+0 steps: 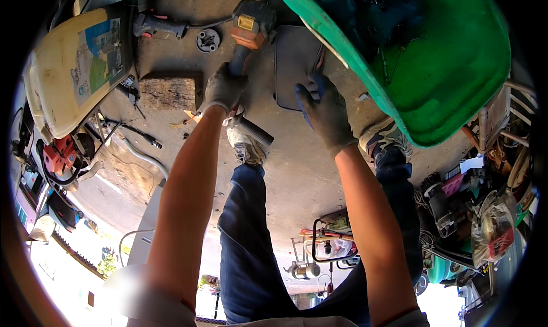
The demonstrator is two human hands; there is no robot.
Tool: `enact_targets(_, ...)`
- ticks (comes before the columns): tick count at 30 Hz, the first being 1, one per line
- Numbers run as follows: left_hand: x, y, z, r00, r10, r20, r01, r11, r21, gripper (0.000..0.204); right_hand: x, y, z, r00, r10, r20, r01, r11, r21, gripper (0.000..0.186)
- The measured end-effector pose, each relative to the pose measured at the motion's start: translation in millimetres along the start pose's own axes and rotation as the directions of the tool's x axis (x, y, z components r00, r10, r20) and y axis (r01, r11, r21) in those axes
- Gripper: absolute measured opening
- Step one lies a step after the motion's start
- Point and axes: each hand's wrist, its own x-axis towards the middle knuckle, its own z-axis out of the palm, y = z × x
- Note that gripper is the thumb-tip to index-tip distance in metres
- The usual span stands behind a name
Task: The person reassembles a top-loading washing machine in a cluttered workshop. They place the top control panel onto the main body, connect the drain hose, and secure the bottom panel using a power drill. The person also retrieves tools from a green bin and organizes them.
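My left hand (221,90), in a grey work glove, is wrapped round the narrow grip of a black and orange power tool (251,27). A dark cylindrical side handle (255,130) sticks out below that hand, over my shoe. My right hand (326,113), gloved in grey and blue, reaches over a shallow dark tray (283,64). Its thumb and fingers are apart. Just past the fingertips lies a slim tool with a dark and reddish handle (320,57); I cannot tell whether the fingers touch it.
A large green tub (456,93) with dark tools inside stands at the right. On the left are a cut wooden block (168,93), a cream plastic container (68,70), a grey corded tool (160,26) and a round metal part (208,40). Assorted gear crowds the right edge.
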Motion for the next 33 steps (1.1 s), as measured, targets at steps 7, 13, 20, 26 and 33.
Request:
enact_targets(7,-67.2,-39.6,-61.4,0.996,0.089,0.031,-0.087,0.994,-0.063,0.042,2.7,-90.1,-21.2,0.909,-0.399,-0.118,0.392,0.916,-0.079,0.087)
enact_targets(13,-139.8,-48.5,-123.2,0.915,0.372,0.154,-0.402,0.816,0.415,0.034,-20.2,-107.8,-14.7,0.914,-0.007,0.406,-0.013,0.999,0.048,0.094)
enact_targets(20,-142.7,-68.5,-125.5,0.883,0.306,0.356,-0.470,0.588,0.658,0.027,-93.6,-101.6,-20.7,0.955,0.180,0.234,-0.247,0.923,0.296,0.048)
enact_targets(26,-95.2,-85.7,-145.9,0.942,0.221,0.251,-0.333,0.695,0.637,0.032,-132.8,-106.4,-141.0,0.969,0.180,0.170,-0.245,0.801,0.545,0.054)
enact_targets(33,23.5,-45.9,-112.1,0.846,0.516,0.133,-0.437,0.530,0.726,0.032,-154.8,-74.4,-152.5,0.916,0.273,0.293,-0.397,0.705,0.587,0.064)
